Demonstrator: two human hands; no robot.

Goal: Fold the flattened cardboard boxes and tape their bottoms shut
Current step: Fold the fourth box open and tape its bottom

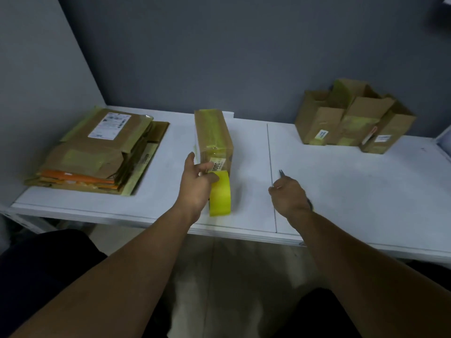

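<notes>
White table [341, 181]: left hand [196, 184] grips one yellow tape roll [220, 198], one taped box [213, 132] just past it; right hand [289, 193] holds one pair of scissors [281, 173].

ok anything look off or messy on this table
Nothing spilled. The stack of flattened boxes at left is fanned out unevenly, with yellow tape strips along its edges, and the folded boxes at back right have flaps sticking up at odd angles.

Left hand [197, 182] grips yellow tape roll [220, 195] against taped box [214, 135]. Right hand [289, 194] holds scissors [282, 173]. Flat cardboard stack [97, 152] left, folded boxes [353, 118] right, white table [341, 181].
</notes>
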